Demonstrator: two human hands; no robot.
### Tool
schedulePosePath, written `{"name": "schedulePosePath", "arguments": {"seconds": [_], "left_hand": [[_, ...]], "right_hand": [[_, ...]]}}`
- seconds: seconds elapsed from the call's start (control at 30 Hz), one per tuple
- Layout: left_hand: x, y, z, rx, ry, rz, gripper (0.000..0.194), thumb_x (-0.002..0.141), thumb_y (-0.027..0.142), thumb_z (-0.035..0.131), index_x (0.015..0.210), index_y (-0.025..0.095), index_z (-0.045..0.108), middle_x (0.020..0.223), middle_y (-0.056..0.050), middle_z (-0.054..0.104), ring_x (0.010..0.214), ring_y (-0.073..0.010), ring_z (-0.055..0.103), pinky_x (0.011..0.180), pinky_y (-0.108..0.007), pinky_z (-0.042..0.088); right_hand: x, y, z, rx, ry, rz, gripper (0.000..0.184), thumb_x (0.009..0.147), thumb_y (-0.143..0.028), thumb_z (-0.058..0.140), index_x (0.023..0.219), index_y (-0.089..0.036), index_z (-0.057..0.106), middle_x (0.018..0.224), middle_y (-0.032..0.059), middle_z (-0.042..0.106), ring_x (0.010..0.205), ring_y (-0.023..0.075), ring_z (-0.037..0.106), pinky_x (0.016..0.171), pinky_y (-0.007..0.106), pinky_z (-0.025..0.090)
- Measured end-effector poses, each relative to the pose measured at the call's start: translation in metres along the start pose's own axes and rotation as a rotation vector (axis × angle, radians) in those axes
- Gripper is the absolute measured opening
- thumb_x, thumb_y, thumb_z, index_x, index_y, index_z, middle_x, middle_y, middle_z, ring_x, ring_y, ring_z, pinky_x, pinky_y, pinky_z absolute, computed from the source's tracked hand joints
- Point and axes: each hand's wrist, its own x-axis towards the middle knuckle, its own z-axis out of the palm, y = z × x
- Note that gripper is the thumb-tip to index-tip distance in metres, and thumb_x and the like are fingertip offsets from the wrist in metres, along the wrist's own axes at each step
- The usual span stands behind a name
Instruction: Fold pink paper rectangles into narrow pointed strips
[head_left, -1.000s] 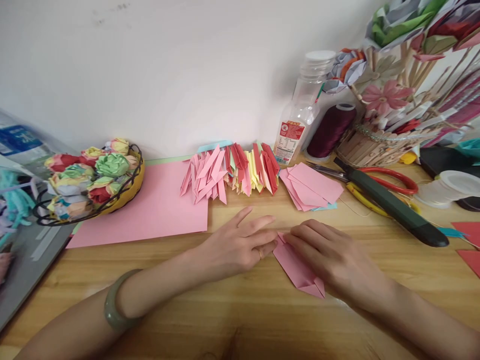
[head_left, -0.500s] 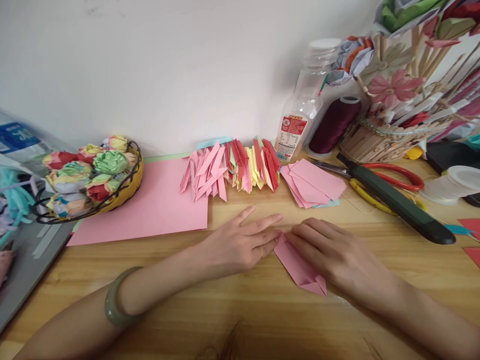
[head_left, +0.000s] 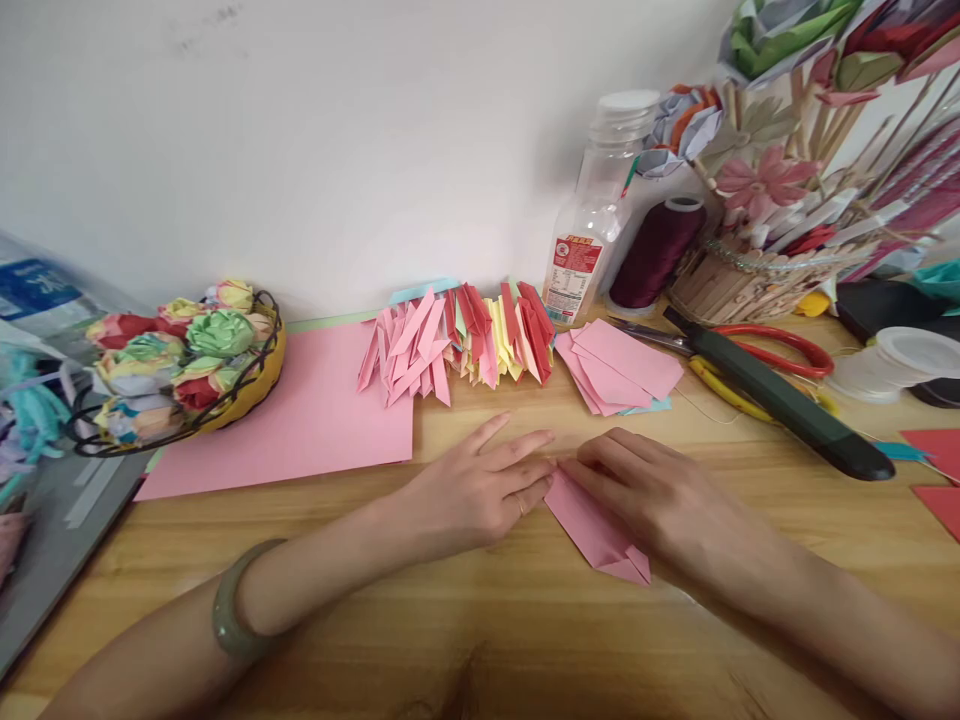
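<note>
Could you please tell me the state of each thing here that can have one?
Pink sheet: partly folded
Left hand: outer fingers spread, fingertips at the sheet's corner
Right hand: fingers bent, on the sheet
Folded paper pieces: bunched in a row
Pink slips: overlapping, loosely stacked
Clear bottle: upright, capped
Purple spool: wound with thread
Yellow basket: filled with paper flowers

Soft, middling indoor light washes the white wall (head_left: 337, 150), its source out of my sight, and a faint, fuzzy shadow hangs just left of the clear bottle (head_left: 574, 280). The wooden counter (head_left: 375, 640) has a dull sheen, darkening at the bottom middle; toward the upper right the paper flowers (head_left: 791, 40) look stretched, while the far-left packaging (head_left: 37, 290) looks smeary.
</note>
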Motion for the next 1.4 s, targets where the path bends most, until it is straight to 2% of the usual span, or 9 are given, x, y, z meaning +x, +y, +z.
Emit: {"name": "schedulePosePath", "arguments": {"seconds": [0.27,0.43,0.53,0.63,0.7,0.87,1.07,1.2,1.4], "left_hand": [[-0.002,0.002,0.001,-0.006,-0.015,-0.041,0.026,0.093,0.010,0.041,0.113,0.009,0.058,0.123,-0.007,0.058,0.125,-0.0331,0.040,0.100,-0.055,0.037],[-0.007,0.006,0.002,0.049,0.123,-0.118,0.023,0.091,0.010,0.042,0.103,0.010,0.062,0.111,-0.006,0.065,0.119,-0.0272,0.047,0.103,-0.056,0.031],[-0.009,0.009,0.003,0.134,0.217,-0.159,0.014,0.088,0.011,0.051,0.091,0.010,0.064,0.098,-0.006,0.069,0.112,-0.0235,0.053,0.107,-0.054,0.027],[-0.008,0.010,0.003,0.163,0.250,-0.174,0.012,0.087,0.015,0.054,0.084,0.011,0.064,0.085,-0.003,0.069,0.103,-0.0195,0.058,0.108,-0.049,0.028],[-0.008,0.009,0.003,0.161,0.250,-0.174,0.012,0.088,0.017,0.054,0.084,0.011,0.064,0.082,-0.001,0.068,0.100,-0.0180,0.059,0.107,-0.046,0.030],[-0.006,0.004,0.005,0.151,0.264,-0.164,0.013,0.088,0.019,0.054,0.080,0.014,0.063,0.081,0.001,0.067,0.100,-0.0179,0.059,0.102,-0.042,0.036],[-0.004,0.002,0.003,0.118,0.234,-0.161,0.013,0.088,0.016,0.054,0.078,0.015,0.061,0.080,0.000,0.067,0.098,-0.0178,0.059,0.098,-0.042,0.040],[-0.004,0.001,0.002,0.170,0.233,-0.107,0.015,0.088,0.011,0.051,0.077,0.015,0.061,0.078,-0.001,0.067,0.095,-0.0184,0.060,0.096,-0.044,0.041],[-0.004,-0.001,0.006,0.210,0.258,-0.107,0.016,0.086,0.008,0.052,0.074,0.014,0.061,0.075,-0.001,0.066,0.090,-0.0168,0.061,0.094,-0.040,0.043]], "right_hand": [[-0.010,0.014,-0.012,-0.003,0.035,-0.091,0.033,0.096,-0.022,0.029,0.102,-0.014,0.060,0.090,0.0095,0.061,0.085,0.0223,0.050,0.074,0.040,0.043],[-0.020,0.022,-0.021,-0.050,0.140,-0.022,0.030,0.094,-0.017,0.032,0.083,-0.017,0.060,0.082,0.0065,0.060,0.076,0.0188,0.052,0.064,0.034,0.041],[-0.020,0.019,-0.022,0.002,0.182,0.042,0.019,0.088,-0.013,0.041,0.089,-0.018,0.059,0.086,0.0062,0.059,0.076,0.0171,0.054,0.063,0.031,0.042],[-0.017,0.014,-0.018,0.054,0.110,0.055,0.015,0.086,-0.014,0.046,0.094,-0.019,0.059,0.086,0.0057,0.059,0.076,0.0169,0.055,0.063,0.030,0.044],[-0.015,0.013,-0.014,0.073,0.094,0.056,0.016,0.087,-0.016,0.047,0.098,-0.019,0.058,0.088,0.0054,0.059,0.077,0.0169,0.056,0.064,0.030,0.045],[-0.010,0.017,-0.005,0.073,0.174,0.071,0.018,0.089,-0.016,0.047,0.104,-0.017,0.057,0.101,0.0088,0.059,0.093,0.0193,0.055,0.077,0.034,0.048],[-0.007,0.018,0.001,0.052,0.148,0.004,0.019,0.089,-0.017,0.049,0.106,-0.016,0.058,0.097,0.0091,0.062,0.090,0.0196,0.056,0.076,0.035,0.050],[-0.009,0.016,0.002,0.046,0.152,0.043,0.028,0.087,-0.022,0.053,0.113,-0.011,0.051,0.096,0.0105,0.061,0.088,0.0204,0.058,0.074,0.035,0.051],[-0.006,0.014,0.002,0.054,0.189,0.067,0.009,0.089,-0.020,0.050,0.094,-0.015,0.056,0.094,0.0089,0.060,0.087,0.0184,0.057,0.073,0.032,0.049]]}}
